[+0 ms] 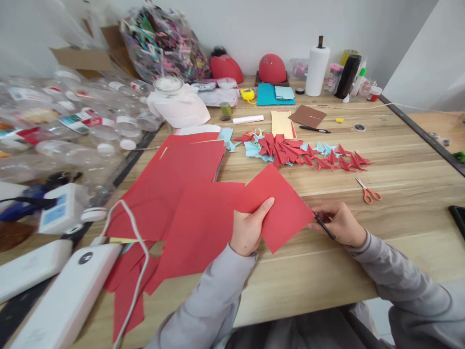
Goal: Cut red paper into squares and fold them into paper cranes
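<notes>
My left hand (250,227) grips a square sheet of red paper (281,206), thumb on top, tilted with one corner towards me. In my right hand (341,224) is a pair of black-handled scissors (324,227), seen nearly edge-on at the paper's right corner; the blades are mostly hidden. Beneath and left of my left hand lies a larger red sheet (203,228), beside a stack of red paper (178,179). Red offcuts (129,303) lie at the lower left. Beyond the held square spreads a pile of folded red paper pieces (279,149), with light blue ones (321,148) among them.
Orange-handled scissors (367,195) lie to the right. Farther back are a black pen (315,129), brown paper (308,116), yellow paper (281,124) and a white paper roll (317,71). Plastic bottles (87,126) crowd the left; white power banks (69,300) with a cable lie nearer.
</notes>
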Tool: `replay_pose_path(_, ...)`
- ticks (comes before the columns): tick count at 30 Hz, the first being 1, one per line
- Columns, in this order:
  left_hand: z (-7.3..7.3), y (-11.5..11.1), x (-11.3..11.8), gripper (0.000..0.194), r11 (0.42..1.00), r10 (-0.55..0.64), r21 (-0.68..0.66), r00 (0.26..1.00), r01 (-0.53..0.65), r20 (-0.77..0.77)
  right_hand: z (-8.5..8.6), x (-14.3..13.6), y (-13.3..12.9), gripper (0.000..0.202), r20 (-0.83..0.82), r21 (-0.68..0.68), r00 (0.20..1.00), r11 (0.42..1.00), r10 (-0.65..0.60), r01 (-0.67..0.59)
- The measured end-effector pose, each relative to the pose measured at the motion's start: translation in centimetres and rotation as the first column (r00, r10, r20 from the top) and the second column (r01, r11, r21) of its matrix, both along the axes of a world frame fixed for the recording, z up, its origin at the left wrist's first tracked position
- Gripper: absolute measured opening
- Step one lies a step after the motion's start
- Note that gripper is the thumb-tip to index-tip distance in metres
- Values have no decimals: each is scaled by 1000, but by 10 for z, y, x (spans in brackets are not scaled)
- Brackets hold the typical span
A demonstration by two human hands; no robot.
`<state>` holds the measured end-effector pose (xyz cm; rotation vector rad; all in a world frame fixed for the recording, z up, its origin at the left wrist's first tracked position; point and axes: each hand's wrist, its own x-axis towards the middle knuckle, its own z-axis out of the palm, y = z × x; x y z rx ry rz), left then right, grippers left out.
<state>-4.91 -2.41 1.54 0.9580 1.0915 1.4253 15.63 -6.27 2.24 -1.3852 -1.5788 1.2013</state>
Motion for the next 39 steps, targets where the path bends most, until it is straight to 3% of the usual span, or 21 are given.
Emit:
replay_pose_path(7, 4, -3, 2, 36, 998, -26, -64, 998, 30, 58, 0, -1, -1, 49, 37, 66, 998, 997, -48, 46)
replay_pose_path(14, 15, -4, 2, 52, 971, -69, -210, 976, 113, 208, 8, -1, -4, 42, 97, 105, 995, 994, 2, -13)
replay_pose_path(20, 10, -5, 4, 48, 977, -84, -178, 981, 115, 173, 9, -3, -3, 25, 59, 102, 998, 995, 16, -22)
replay_pose_path(39, 8, -8, 6, 43, 980, -116, -152, 988, 130, 100, -1, -2, -3, 29, 52, 80, 999, 997, 1, -5)
